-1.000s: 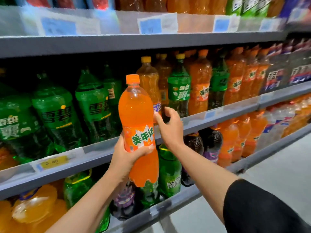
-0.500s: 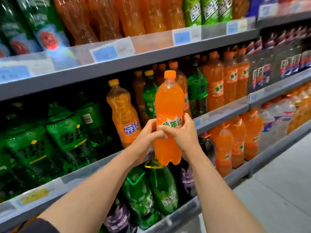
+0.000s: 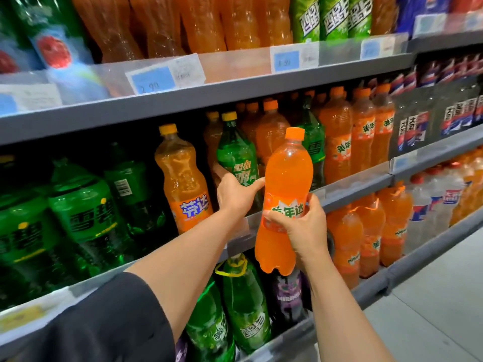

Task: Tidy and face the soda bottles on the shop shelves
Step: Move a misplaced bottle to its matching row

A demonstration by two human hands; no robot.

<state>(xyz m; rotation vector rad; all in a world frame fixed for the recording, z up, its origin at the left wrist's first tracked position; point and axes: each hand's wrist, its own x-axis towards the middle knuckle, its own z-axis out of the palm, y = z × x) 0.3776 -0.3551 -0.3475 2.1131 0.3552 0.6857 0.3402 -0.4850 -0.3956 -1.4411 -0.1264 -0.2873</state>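
Note:
My right hand (image 3: 300, 228) grips an orange soda bottle (image 3: 287, 173) around its label and holds it upright in the air, in front of the middle shelf (image 3: 352, 188). My left hand (image 3: 235, 197) reaches onto that shelf and wraps around the lower part of a green soda bottle with a yellow cap (image 3: 235, 155), thumb across its front. That green bottle stands among orange bottles. A matching row of orange bottles (image 3: 337, 142) stands further right on the same shelf.
An orange bottle with a blue label (image 3: 183, 178) stands left of the green one, and large green bottles (image 3: 86, 218) fill the shelf's left side. The top shelf (image 3: 235, 87) carries price tags. The lower shelf holds green, purple and orange bottles. Grey floor lies at the lower right.
My left hand has let go of the orange bottle and moved onto the green bottle on the shelf. My right hand alone holds the orange bottle, shifted to the right.

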